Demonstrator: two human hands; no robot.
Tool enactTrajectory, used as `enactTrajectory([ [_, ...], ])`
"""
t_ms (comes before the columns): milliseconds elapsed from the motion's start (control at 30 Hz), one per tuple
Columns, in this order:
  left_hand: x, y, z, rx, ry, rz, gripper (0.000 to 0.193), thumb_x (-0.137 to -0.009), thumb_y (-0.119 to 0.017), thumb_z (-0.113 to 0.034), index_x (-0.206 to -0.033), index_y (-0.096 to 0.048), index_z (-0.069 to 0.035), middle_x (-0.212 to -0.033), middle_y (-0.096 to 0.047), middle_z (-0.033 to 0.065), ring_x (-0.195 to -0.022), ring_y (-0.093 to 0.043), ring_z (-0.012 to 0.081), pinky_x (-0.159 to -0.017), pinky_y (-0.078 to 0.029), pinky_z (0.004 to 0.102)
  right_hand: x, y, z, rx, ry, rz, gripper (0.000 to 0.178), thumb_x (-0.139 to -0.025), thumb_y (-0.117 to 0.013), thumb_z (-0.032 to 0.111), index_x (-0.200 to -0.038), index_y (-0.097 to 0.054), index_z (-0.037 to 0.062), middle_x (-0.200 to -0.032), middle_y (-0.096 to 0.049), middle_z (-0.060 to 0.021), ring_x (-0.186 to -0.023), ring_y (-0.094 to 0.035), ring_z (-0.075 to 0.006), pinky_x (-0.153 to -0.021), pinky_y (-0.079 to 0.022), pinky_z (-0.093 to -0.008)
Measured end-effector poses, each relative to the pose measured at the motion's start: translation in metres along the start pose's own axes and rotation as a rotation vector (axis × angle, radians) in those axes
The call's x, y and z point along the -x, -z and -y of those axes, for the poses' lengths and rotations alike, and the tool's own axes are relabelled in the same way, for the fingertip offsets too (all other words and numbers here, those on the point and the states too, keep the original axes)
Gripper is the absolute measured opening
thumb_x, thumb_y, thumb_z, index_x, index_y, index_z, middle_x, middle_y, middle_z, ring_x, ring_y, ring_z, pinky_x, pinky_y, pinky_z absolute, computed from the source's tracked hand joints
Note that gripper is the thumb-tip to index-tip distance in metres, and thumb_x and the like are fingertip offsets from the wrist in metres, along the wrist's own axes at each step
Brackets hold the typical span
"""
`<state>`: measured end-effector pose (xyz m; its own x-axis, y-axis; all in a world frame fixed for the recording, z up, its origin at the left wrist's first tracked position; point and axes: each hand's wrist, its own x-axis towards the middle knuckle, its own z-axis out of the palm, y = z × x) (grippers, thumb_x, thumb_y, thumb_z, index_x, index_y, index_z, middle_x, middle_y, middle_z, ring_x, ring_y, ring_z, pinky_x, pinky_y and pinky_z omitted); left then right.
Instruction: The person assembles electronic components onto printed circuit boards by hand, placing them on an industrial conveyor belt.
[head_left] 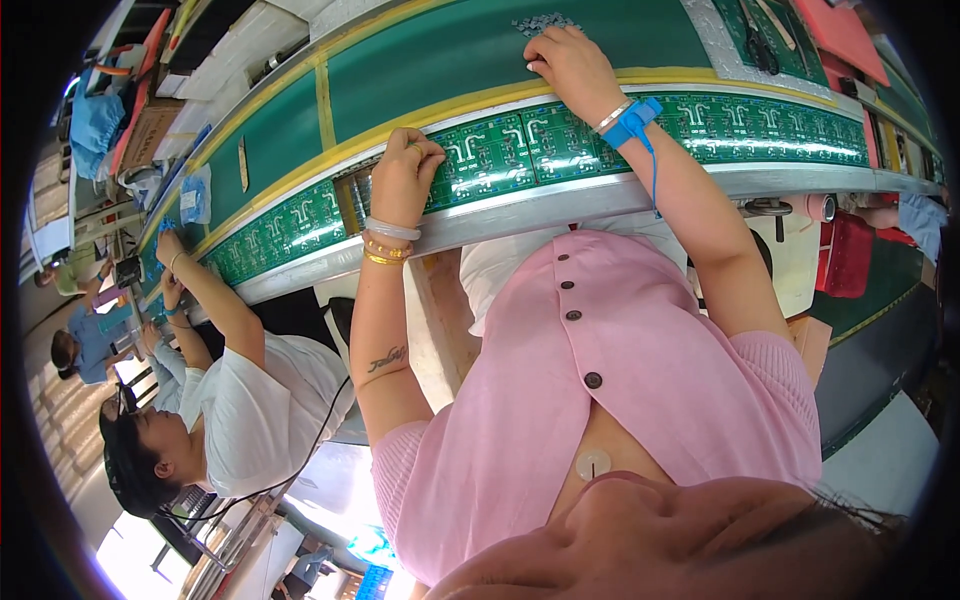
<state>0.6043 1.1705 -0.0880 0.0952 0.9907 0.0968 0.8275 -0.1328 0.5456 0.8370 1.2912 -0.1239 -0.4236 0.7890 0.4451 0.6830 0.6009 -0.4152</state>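
My left hand point(402, 182) is over the left end of a green circuit board point(480, 160) in the rail, its fingers pinched together; whatever they may hold is too small to make out. Beyond the rail, my right hand point(574, 72) reaches to a pile of small grey-blue parts point(543, 22) on the green mat. Its fingers curl down at the near edge of the pile, and their tips are partly hidden. A blue wrist strap point(632, 122) with a cord circles my right wrist. More green boards point(765, 130) stretch along the rail to the right.
A metal rail point(560, 200) runs across in front of me, with a yellow-taped green mat point(430, 85) behind it. Scissors point(760, 48) lie at the far right. On the left, a co-worker in a white shirt point(270, 420) works at the same line, near a plastic bag point(196, 195).
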Motion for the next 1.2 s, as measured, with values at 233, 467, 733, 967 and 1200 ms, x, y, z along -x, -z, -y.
enactTrajectory([
  [233, -0.001, -0.002, -0.001, -0.022, 0.005, -0.010, 0.008, -0.076, -0.064, -0.009, -0.080, -0.065, -0.002, -0.090, -0.054, 0.0096, -0.074, -0.058, 0.0289, -0.065, -0.047, 0.0360, 0.000, 0.002, -0.001, -0.020, -0.017, 0.022, 0.005, -0.077, -0.061, 0.013, -0.078, -0.060, 0.0090, -0.079, -0.057, -0.0054, -0.082, -0.052, -0.0251, -0.073, -0.045, -0.0371],
  [467, -0.001, 0.002, -0.002, -0.061, -0.079, 0.009, 0.009, -0.075, -0.065, -0.010, -0.080, -0.065, -0.003, -0.089, -0.055, 0.0087, -0.070, -0.058, 0.0265, -0.062, -0.047, 0.0337, 0.006, 0.031, 0.023, -0.177, -0.105, 0.055, 0.008, -0.080, -0.058, 0.017, -0.082, -0.058, 0.0088, -0.075, -0.058, -0.0070, -0.075, -0.054, -0.0274, -0.067, -0.044, -0.0390],
  [733, -0.072, -0.013, -0.027, 0.150, -0.205, -0.080, 0.011, -0.073, -0.069, -0.017, -0.077, -0.067, -0.007, -0.079, -0.057, 0.0058, -0.063, -0.059, 0.0198, -0.058, -0.047, 0.0293, 0.066, 0.033, 0.086, -0.495, 0.120, 0.290, 0.009, -0.080, -0.057, 0.012, -0.088, -0.061, 0.0088, -0.082, -0.060, -0.0063, -0.080, -0.055, -0.0256, -0.071, -0.045, -0.0360],
  [967, -0.137, -0.071, -0.043, 0.073, -0.307, -0.085, 0.012, -0.072, -0.069, -0.017, -0.080, -0.067, -0.007, -0.083, -0.059, 0.0048, -0.073, -0.059, 0.0195, -0.065, -0.047, 0.0301, 0.087, 0.030, 0.097, -0.535, 0.089, 0.390, 0.007, -0.077, -0.059, 0.012, -0.082, -0.060, 0.0082, -0.077, -0.060, -0.0068, -0.080, -0.056, -0.0244, -0.070, -0.046, -0.0354],
  [1200, -0.145, -0.077, -0.027, 0.036, -0.381, -0.169, 0.011, -0.076, -0.065, -0.015, -0.083, -0.066, -0.007, -0.085, -0.060, 0.0066, -0.075, -0.060, 0.0231, -0.067, -0.048, 0.0319, 0.071, 0.037, 0.102, -0.550, 0.028, 0.402, 0.004, -0.077, -0.060, 0.010, -0.080, -0.059, 0.0075, -0.075, -0.059, -0.0054, -0.077, -0.056, -0.0250, -0.069, -0.045, -0.0359],
])
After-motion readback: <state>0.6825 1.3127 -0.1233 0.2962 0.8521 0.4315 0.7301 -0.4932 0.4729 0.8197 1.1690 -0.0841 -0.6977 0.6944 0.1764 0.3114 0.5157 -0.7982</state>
